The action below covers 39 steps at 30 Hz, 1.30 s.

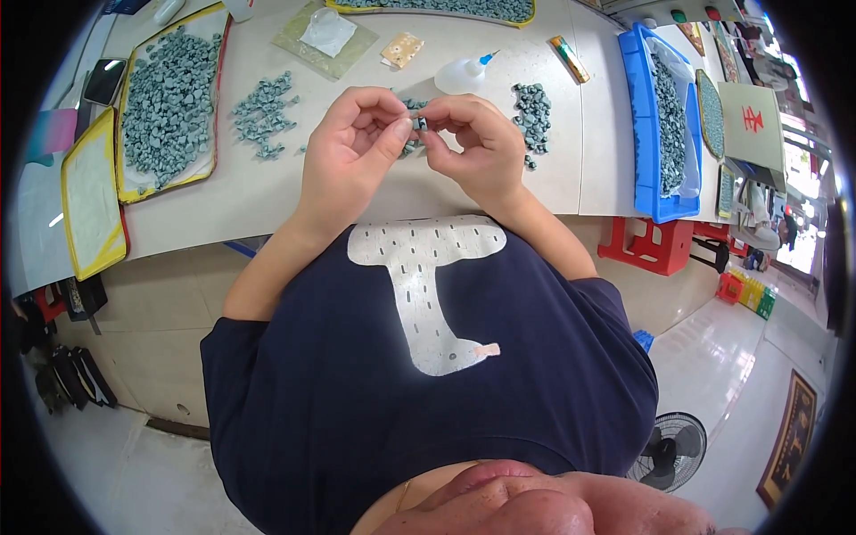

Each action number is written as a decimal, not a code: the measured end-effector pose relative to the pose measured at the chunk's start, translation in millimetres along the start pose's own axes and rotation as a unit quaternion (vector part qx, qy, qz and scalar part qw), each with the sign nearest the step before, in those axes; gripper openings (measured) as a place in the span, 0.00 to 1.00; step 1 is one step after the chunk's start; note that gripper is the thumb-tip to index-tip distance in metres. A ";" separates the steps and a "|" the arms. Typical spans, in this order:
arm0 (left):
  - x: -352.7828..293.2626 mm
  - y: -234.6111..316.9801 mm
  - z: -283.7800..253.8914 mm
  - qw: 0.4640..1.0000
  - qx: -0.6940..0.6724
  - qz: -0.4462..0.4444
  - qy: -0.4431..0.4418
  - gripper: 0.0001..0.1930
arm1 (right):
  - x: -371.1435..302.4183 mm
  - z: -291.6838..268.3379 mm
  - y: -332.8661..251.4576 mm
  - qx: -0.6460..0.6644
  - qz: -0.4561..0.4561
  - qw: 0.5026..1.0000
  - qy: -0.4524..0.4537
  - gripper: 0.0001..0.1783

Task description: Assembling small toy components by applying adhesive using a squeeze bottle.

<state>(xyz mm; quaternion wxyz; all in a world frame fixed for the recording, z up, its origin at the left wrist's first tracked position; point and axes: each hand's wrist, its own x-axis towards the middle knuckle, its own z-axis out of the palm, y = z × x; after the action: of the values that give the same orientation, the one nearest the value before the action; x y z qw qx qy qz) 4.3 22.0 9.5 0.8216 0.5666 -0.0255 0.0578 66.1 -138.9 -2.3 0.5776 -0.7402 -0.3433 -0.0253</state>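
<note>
Head view, items at hand:

- Your left hand [349,143]: raised over the near part of the counter [267,192], thumb and forefinger pinched narrow on the left end of a small grey-green part [420,124].
- Your right hand [477,143]: level with the left, fingertips closed on the right end of the same part. The two hands meet at it, fingertips nearly touching.
- Small grey-green part: held between both hands, above the counter and not resting on it. It lies directly between the hands, equally near each; its long axis appears to run left to right, though it is too small to be sure.
- Loose heap of like parts [264,114]: on the counter, to the left of your left hand.
- Second heap [534,109]: on the counter, just beyond your right hand.
- Clear squeeze bottle with blue nozzle [465,74]: lying on its side beyond the hands, nozzle pointing right and away.
- Yellow-rimmed tray [169,107]: far left, filled with the same grey-green parts.
- Empty-looking yellow-rimmed tray [89,201]: at the left edge, tilted.
- Blue bin [635,116]: far right, lined with clear plastic and holding more parts.
- Clear bag [326,36] and small tan packet [401,49]: at the back of the counter.
</note>
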 end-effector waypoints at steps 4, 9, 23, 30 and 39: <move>1.2 -0.1 -0.9 1.000 -0.001 -0.004 0.006 0.08 | 2.8 -0.2 -0.1 -0.002 -0.007 1.000 -0.004 0.15; 5.0 -10.8 -14.4 0.993 0.087 -0.066 0.036 0.06 | 3.9 -13.6 1.4 -0.034 -0.007 0.999 -0.005 0.17; 12.4 -6.8 -67.3 0.683 0.702 0.087 0.182 0.10 | 20.1 -21.1 25.2 -0.281 0.032 0.957 0.070 0.21; 16.0 -5.7 -59.9 0.775 0.595 0.147 0.155 0.10 | 18.4 -23.5 30.8 -0.061 0.151 0.986 0.043 0.21; 10.7 -18.7 -30.4 0.954 -0.242 -0.170 -0.052 0.07 | 15.2 -36.1 12.4 -0.098 0.009 0.995 0.007 0.22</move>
<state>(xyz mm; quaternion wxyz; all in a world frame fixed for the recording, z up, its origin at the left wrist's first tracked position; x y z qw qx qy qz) 16.6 44.4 -17.6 0.9293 0.3489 0.0157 -0.1204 97.4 -164.3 5.8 0.5047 -0.7962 -0.3286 -0.0584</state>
